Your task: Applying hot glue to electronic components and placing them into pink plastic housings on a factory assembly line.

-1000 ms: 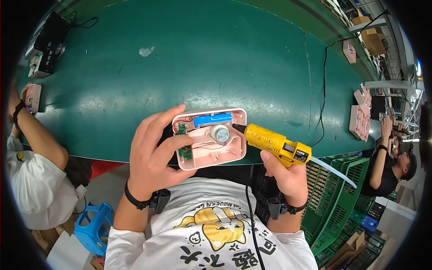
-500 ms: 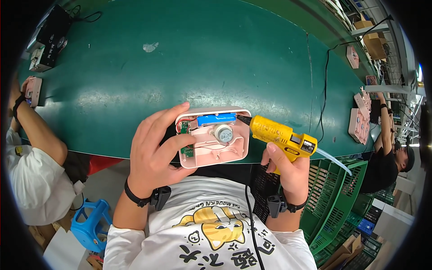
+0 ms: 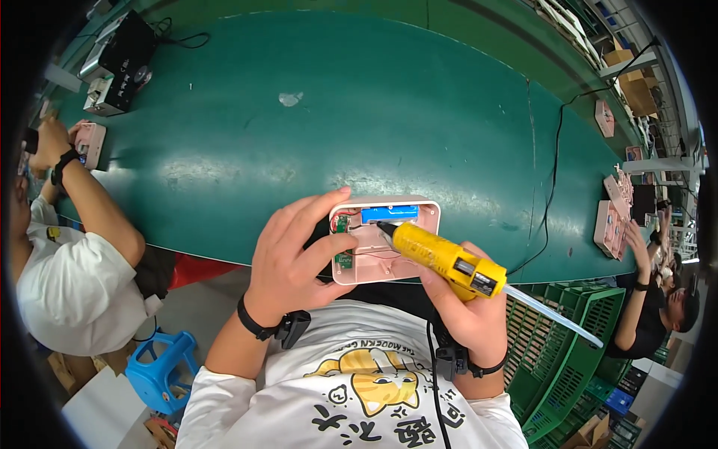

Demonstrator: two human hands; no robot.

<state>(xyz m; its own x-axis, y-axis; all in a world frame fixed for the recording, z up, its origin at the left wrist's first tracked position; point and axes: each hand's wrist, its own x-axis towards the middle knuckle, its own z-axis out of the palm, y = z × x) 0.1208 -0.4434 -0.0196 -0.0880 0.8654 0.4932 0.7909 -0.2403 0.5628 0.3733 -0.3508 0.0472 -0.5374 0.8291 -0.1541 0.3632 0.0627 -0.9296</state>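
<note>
The left grip [image 3: 295,251] grasps the left end of an uncovered pink case [image 3: 385,200], which lies immediately to its right and contains a blue battery [image 3: 389,215] and a green circuit board [image 3: 344,260]. The right grip [image 3: 470,320] is clasped around a yellow glue gun [image 3: 437,254], whose nozzle [image 3: 384,227] points leftward from that grip, beside the battery. A green desk [image 3: 262,150] extends beyond both grips.

A green table [image 3: 419,112] is stretching across the view. A black box [image 3: 131,56] is standing at its left, a pale patch [image 3: 290,99] is marking its surface, a cord [image 3: 556,161] is trailing down its right, and pink cases [image 3: 607,226] are lying beyond.
</note>
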